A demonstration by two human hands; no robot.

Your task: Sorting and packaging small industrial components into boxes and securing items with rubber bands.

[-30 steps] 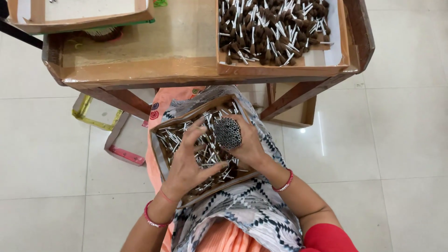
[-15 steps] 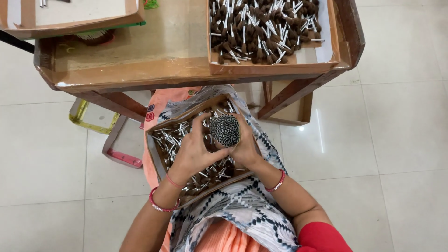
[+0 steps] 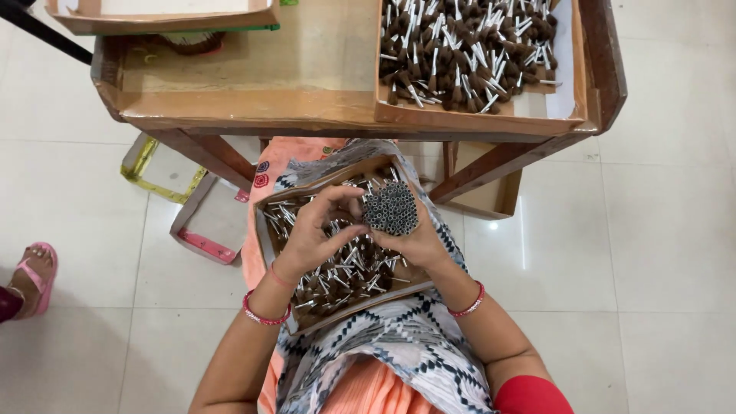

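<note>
- Since the earlier frame, your left hand (image 3: 318, 230) has closed in beside the bundle of thin tubes (image 3: 390, 207), thumb and fingertips now pinched at its left edge; the bundle stands a little straighter in your grip.
- Your right hand (image 3: 410, 239) cups the bundle from below and right, fingers wrapped round it, tube ends facing up.
- Both hands sit over the cardboard tray on your lap (image 3: 270, 244), which is full of loose dark-tipped sticks (image 3: 345, 272).
- Beyond your knees, the wooden table (image 3: 307, 77) carries a second tray of finished sticks (image 3: 468, 46) at its right, with bare board to the left.
- Under the table edge lie two flat box lids (image 3: 203, 222) on the pale tiled floor (image 3: 675, 253).
- Someone's sandalled foot (image 3: 31, 276) shows at the far left; the floor to your right is open.
</note>
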